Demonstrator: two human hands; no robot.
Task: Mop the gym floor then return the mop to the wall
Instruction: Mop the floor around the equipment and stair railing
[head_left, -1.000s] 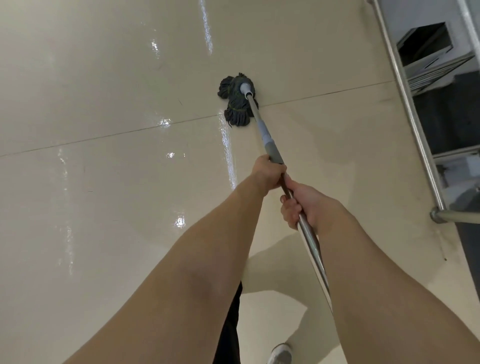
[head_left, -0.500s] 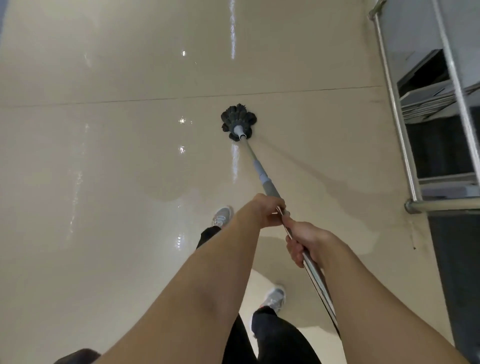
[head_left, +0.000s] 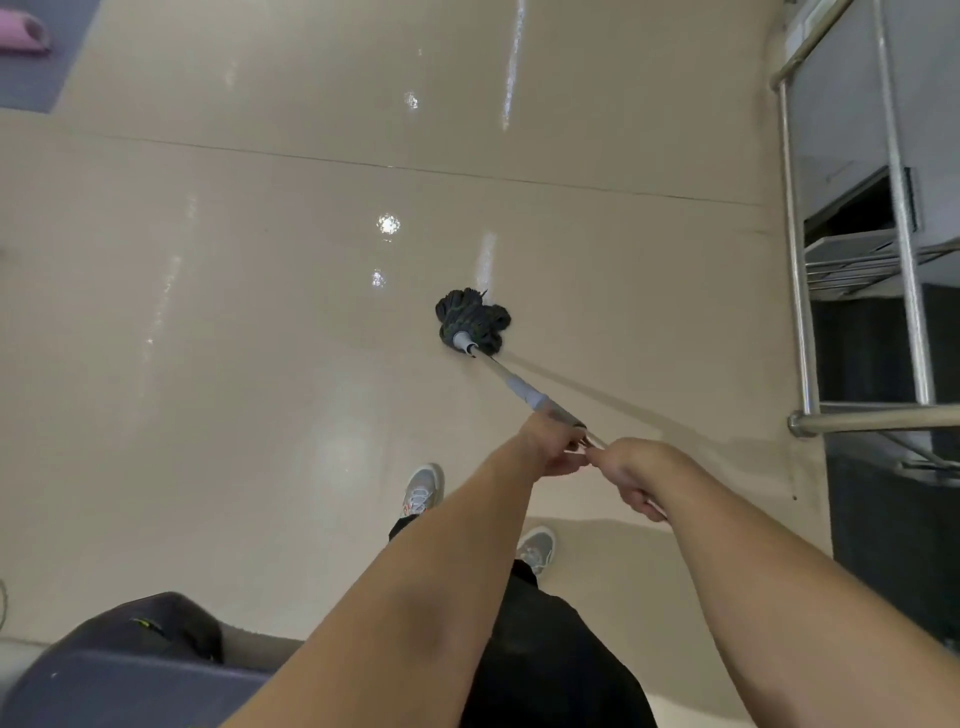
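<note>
Head view, looking steeply down: the dark string mop head (head_left: 470, 325) lies flat on the glossy beige floor (head_left: 234, 312), its strands bunched in a rough clump. From it the mop handle (head_left: 524, 389) slants toward the person, first a grey collar, then bare metal, then a grey sleeve that ends at the hands.

Both bare arms reach out from the bottom edge, nearly straight, and converge on the handle. The left hand (head_left: 548, 449) is the one nearer the mop head, its fingers curled round the shaft just below the grey sleeve, knuckles turned up. The right hand (head_left: 631, 475) sits just behind it, farther from the mop head, wrapped round the shaft with the wrist bent down. The two hands almost touch; only a short sliver of metal shows between them.

Nearer the person than the mop head, a grey shoe (head_left: 423, 488) stands on the floor to the left of the left forearm, and a second shoe (head_left: 537, 548) shows between the forearms above black trousers (head_left: 550, 654).

Well to the right of the mop head stands a steel tube rack (head_left: 906, 260). Far beyond the mop head to the left, a pink roll (head_left: 23, 31) lies on a purple mat (head_left: 47, 78).
</note>
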